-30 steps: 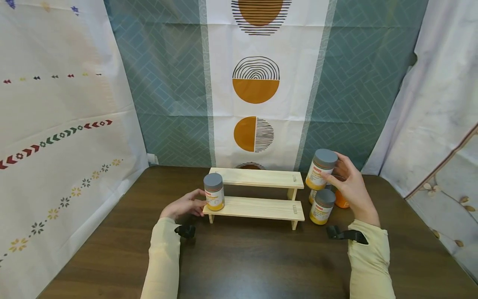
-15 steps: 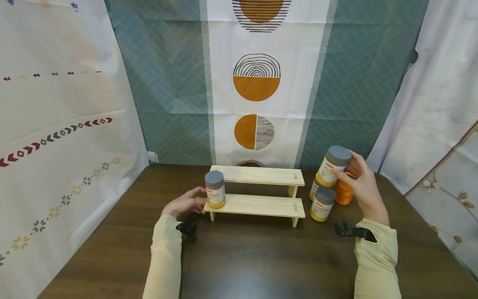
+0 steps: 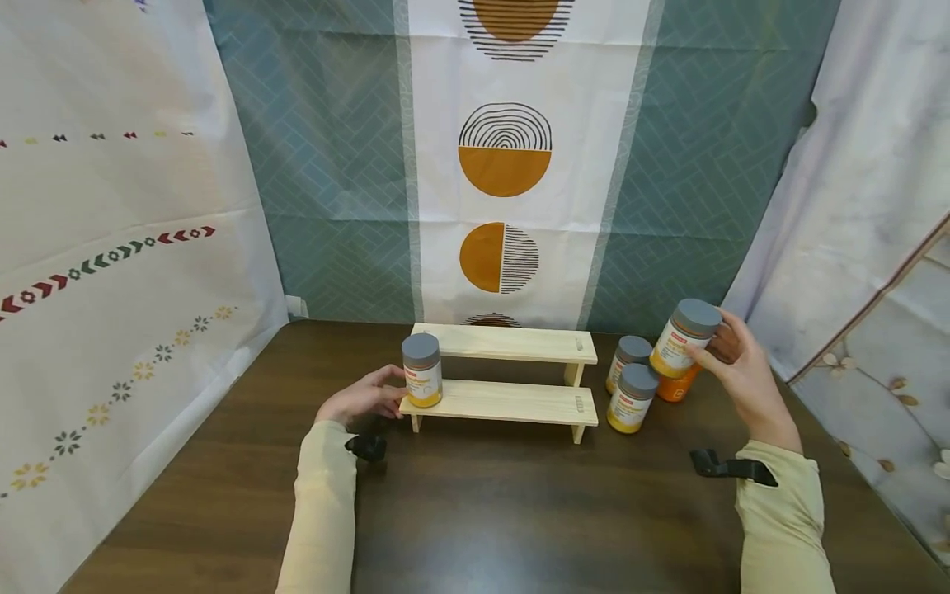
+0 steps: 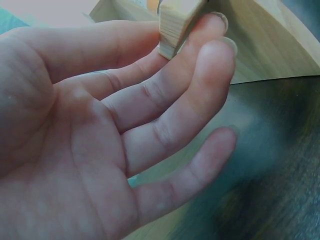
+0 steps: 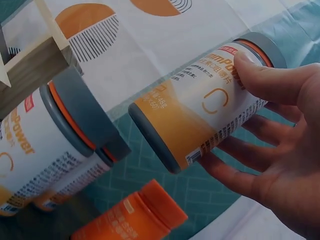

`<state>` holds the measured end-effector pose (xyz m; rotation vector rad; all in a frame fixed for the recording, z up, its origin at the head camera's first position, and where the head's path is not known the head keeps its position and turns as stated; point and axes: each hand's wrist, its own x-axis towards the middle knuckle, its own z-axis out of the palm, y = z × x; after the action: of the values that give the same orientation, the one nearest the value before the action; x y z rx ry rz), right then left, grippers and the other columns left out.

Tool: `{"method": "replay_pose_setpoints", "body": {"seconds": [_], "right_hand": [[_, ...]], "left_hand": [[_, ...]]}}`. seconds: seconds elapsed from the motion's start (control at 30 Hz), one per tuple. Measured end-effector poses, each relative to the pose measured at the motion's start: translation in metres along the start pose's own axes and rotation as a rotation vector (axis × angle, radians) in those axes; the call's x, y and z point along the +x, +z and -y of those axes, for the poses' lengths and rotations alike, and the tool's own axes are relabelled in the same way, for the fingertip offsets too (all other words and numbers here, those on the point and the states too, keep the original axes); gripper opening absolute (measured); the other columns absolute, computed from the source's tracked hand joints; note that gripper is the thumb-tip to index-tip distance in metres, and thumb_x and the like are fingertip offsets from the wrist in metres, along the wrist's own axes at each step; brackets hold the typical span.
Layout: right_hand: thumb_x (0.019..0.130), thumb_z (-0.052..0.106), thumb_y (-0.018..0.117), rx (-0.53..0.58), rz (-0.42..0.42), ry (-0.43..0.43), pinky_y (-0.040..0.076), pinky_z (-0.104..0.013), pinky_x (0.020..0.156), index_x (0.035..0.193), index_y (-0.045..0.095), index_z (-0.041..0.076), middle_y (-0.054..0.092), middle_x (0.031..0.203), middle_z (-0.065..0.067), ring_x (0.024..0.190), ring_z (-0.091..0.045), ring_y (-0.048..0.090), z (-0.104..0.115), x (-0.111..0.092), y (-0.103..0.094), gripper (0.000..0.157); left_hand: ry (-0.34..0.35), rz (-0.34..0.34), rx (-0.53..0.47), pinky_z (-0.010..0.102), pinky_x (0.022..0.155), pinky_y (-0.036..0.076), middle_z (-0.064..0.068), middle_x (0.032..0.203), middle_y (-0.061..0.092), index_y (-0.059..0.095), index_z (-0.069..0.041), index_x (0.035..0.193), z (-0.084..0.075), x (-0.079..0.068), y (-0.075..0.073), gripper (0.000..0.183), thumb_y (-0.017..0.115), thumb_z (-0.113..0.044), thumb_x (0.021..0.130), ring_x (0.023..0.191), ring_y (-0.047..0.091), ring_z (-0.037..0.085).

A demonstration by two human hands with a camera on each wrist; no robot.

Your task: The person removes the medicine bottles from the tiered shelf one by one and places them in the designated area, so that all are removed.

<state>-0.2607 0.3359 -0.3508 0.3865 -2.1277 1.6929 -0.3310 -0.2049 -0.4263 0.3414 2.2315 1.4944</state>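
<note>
My left hand point(image 3: 364, 398) pinches the left end of the lower board of a two-step wooden shelf point(image 3: 512, 400); in the left wrist view the board's end point(image 4: 175, 27) lies between thumb and fingers. A supplement bottle point(image 3: 422, 373) with a grey lid stands upright at that end of the lower step. Off to the right, my right hand point(image 3: 751, 384) holds a matching supplement bottle point(image 3: 677, 346) in the air, tilted, thumb on one side and fingers on the other. Behind and below it is an orange bottle point(image 3: 675, 386), partly hidden.
Two more grey-lidded bottles stand on the dark table point(image 3: 482, 511) right of the shelf, a front bottle point(image 3: 629, 403) and a back bottle point(image 3: 627, 356). A patterned cloth point(image 3: 341, 165) hangs behind the table, with a white cloth point(image 3: 876, 206) along the right side.
My right hand has carried its bottle rightward, away from the two standing bottles and over in front of the orange one. My left hand keeps its place at the shelf.
</note>
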Motion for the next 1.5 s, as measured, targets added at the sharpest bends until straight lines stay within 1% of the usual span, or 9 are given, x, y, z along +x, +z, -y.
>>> {"method": "replay_pose_setpoints", "body": {"seconds": [0.2, 0.33, 0.4, 0.67, 0.9, 1.07, 1.17, 1.37, 1.5], "right_hand": [[0.091, 0.000, 0.062, -0.028, 0.018, 0.018, 0.041, -0.006, 0.079, 0.144, 0.039, 0.021, 0.058, 0.115, 0.025, 0.101, 0.009, 0.056, -0.003, -0.006, -0.011, 0.061], [0.091, 0.000, 0.062, -0.009, 0.006, 0.009, 0.040, -0.007, 0.080, 0.142, 0.040, 0.022, 0.058, 0.115, 0.025, 0.100, 0.009, 0.056, -0.007, -0.010, -0.019, 0.060], [0.090, -0.004, 0.061, 0.027, 0.012, -0.006, 0.040, -0.007, 0.080, 0.140, 0.041, 0.021, 0.060, 0.115, 0.024, 0.100, 0.008, 0.057, -0.010, -0.013, -0.024, 0.059], [0.090, -0.009, 0.059, 0.064, 0.060, -0.001, 0.041, -0.006, 0.080, 0.138, 0.042, 0.023, 0.061, 0.115, 0.025, 0.103, 0.011, 0.056, -0.024, -0.019, -0.036, 0.061], [0.089, -0.011, 0.058, 0.108, 0.110, 0.017, 0.045, -0.007, 0.078, 0.133, 0.044, 0.026, 0.063, 0.113, 0.025, 0.100, 0.011, 0.059, -0.039, -0.025, -0.045, 0.060], [0.088, -0.016, 0.056, 0.170, 0.150, 0.018, 0.047, -0.011, 0.077, 0.131, 0.047, 0.023, 0.066, 0.112, 0.021, 0.097, 0.006, 0.063, -0.054, -0.027, -0.048, 0.059], [0.087, -0.018, 0.055, 0.183, 0.183, 0.016, 0.048, -0.012, 0.076, 0.131, 0.048, 0.021, 0.067, 0.112, 0.019, 0.096, 0.004, 0.064, -0.061, -0.029, -0.048, 0.060], [0.087, -0.012, 0.061, 0.023, 0.213, 0.057, 0.049, -0.012, 0.076, 0.133, 0.045, 0.020, 0.063, 0.113, 0.024, 0.098, 0.008, 0.062, -0.070, -0.032, -0.050, 0.059], [0.086, -0.006, 0.065, -0.100, 0.230, 0.086, 0.050, -0.013, 0.076, 0.135, 0.043, 0.015, 0.060, 0.114, 0.027, 0.100, 0.010, 0.060, -0.074, -0.031, -0.049, 0.058]], "left_hand": [[0.011, 0.014, 0.002, 0.039, 0.085, 0.055, 0.012, 0.109, 0.057, 0.036, -0.002, 0.137, -0.002, 0.001, -0.002, 0.048, 0.055, -0.021, 0.097, 0.079, 0.064, 0.018], [0.009, 0.009, 0.006, 0.039, 0.086, 0.055, 0.012, 0.109, 0.057, 0.036, -0.002, 0.137, -0.002, 0.000, -0.001, 0.048, 0.055, -0.022, 0.097, 0.078, 0.064, 0.018], [0.007, 0.008, 0.003, 0.038, 0.085, 0.055, 0.012, 0.108, 0.057, 0.036, -0.002, 0.136, -0.002, 0.000, 0.000, 0.047, 0.055, -0.021, 0.097, 0.078, 0.064, 0.018], [0.018, 0.022, -0.011, 0.037, 0.083, 0.055, 0.010, 0.104, 0.059, 0.035, 0.000, 0.135, 0.000, -0.002, 0.000, 0.046, 0.054, -0.019, 0.098, 0.076, 0.064, 0.017], [0.014, 0.020, -0.007, 0.036, 0.082, 0.056, 0.007, 0.099, 0.062, 0.035, 0.000, 0.136, 0.001, -0.001, 0.000, 0.047, 0.055, -0.020, 0.097, 0.075, 0.064, 0.017], [0.017, 0.012, 0.001, 0.035, 0.080, 0.056, 0.002, 0.089, 0.065, 0.035, 0.000, 0.135, 0.000, -0.001, -0.001, 0.046, 0.054, -0.019, 0.097, 0.073, 0.063, 0.016], [0.017, 0.006, 0.004, 0.037, 0.080, 0.056, 0.003, 0.090, 0.063, 0.036, 0.000, 0.134, 0.000, -0.001, 0.000, 0.046, 0.055, -0.019, 0.097, 0.073, 0.063, 0.016], [0.011, 0.002, 0.004, 0.039, 0.081, 0.056, 0.006, 0.092, 0.061, 0.037, -0.001, 0.135, -0.001, -0.001, 0.001, 0.046, 0.055, -0.020, 0.097, 0.074, 0.064, 0.017], [0.012, 0.003, 0.004, 0.039, 0.081, 0.056, 0.006, 0.093, 0.061, 0.037, -0.001, 0.135, -0.001, -0.001, 0.002, 0.047, 0.055, -0.021, 0.097, 0.075, 0.064, 0.017]]}}
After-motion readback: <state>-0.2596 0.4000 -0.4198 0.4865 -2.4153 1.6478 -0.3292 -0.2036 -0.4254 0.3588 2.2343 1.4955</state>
